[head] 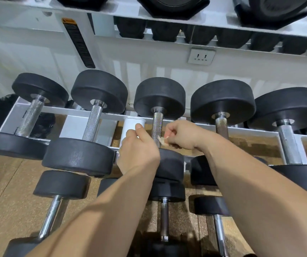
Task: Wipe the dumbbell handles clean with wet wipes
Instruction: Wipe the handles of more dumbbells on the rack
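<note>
The right hand [181, 135] is clenched round a small crumpled wet wipe [162, 140], which is held against the right side of the middle handle [157, 125], close to its near weight. The left hand [138, 147] is curled just left of the same handle with the thumb raised; whether anything is grasped by it cannot be told, since its fingers are hidden.

Five dumbbells are laid side by side on this tier of the white rack [74, 113], and the third is the one being attended to. The two left handles [93, 121] look bright, while the fourth handle [221, 125] appears brownish and dull (rust or grime, it cannot be said which). If the row is being worked from left to right, it may be judged roughly half done, though no wetness or streaking is seen to confirm it. The fourth and the far-right handle [288, 141] would then be left, along with the lower dumbbells [164, 217] nearer the floor. The wipe looks small and well used, so a fresh one may be needed.
</note>
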The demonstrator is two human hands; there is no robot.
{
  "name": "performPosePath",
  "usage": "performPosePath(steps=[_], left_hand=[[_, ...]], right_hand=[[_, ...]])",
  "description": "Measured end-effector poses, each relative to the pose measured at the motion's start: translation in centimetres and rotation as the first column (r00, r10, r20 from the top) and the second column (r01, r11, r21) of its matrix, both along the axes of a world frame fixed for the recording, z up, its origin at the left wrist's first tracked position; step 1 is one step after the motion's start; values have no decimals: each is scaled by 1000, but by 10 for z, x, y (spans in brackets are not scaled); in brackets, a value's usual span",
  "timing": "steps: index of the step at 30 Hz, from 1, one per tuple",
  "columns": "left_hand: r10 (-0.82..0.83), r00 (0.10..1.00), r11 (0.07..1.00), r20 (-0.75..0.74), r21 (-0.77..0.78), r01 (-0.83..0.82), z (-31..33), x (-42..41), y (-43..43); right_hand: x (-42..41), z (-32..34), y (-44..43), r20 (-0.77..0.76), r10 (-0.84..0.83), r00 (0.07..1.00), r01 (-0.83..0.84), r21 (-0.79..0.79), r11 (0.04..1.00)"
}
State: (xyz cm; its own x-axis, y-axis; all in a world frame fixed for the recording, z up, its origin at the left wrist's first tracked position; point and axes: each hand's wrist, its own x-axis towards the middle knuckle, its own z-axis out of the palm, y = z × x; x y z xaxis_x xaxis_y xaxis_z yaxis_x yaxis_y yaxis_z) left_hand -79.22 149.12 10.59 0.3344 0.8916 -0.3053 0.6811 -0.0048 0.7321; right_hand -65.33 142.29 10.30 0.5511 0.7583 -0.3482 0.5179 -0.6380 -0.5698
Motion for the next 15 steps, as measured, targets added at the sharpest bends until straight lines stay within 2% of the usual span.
performPosePath(steps=[4, 8, 10, 12, 14, 15], left_hand=[[16, 997, 1000, 72, 11, -17, 6, -6, -5], [27, 936, 999, 351, 18, -36, 2, -21, -1], [-82, 895, 980, 438, 201, -9, 2, -43, 11], [-173, 892, 891, 417, 452, -39, 5, -72, 35], [-125, 930, 802, 345, 587, -110, 10, -97, 72], [-48, 963, 791, 266, 598, -125, 12, -105, 93]], right_hand=[[-8, 22, 3, 22, -158, 987, 149, 235, 961], [-45, 29, 25, -112, -255, 960, 278, 450, 848], [-63, 27, 38, -126, -268, 955, 295, 487, 822], [-74, 23, 53, -104, -248, 963, 267, 491, 830], [-78, 20, 69, -66, -224, 972, 228, 469, 853], [-79, 19, 77, -48, -210, 976, 209, 450, 868]])
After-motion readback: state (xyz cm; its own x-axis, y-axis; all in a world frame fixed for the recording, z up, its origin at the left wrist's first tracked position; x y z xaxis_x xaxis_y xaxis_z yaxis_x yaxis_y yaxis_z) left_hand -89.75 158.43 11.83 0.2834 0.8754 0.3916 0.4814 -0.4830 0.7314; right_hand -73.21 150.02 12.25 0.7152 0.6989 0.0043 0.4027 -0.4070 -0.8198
